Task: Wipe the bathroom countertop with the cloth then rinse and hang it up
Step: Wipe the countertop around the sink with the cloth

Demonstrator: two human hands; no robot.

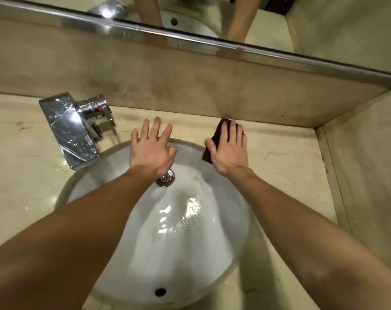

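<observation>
There, cloth (216, 139) under flat right hand (229, 151).

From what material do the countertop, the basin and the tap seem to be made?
Countertop: probably polished marble or similar stone, cream with thin dark veins and a sheen.
Basin: likely glazed white ceramic, smooth with bright reflections.
Tap: chromed metal, mirror-like.

no readable text from where i sit.
i can make out no lettering, brand or number on the chrome faucet (69, 128); its handle carries only a small red dot (98, 110), and the dark cloth (214, 139) shows no label.
</observation>
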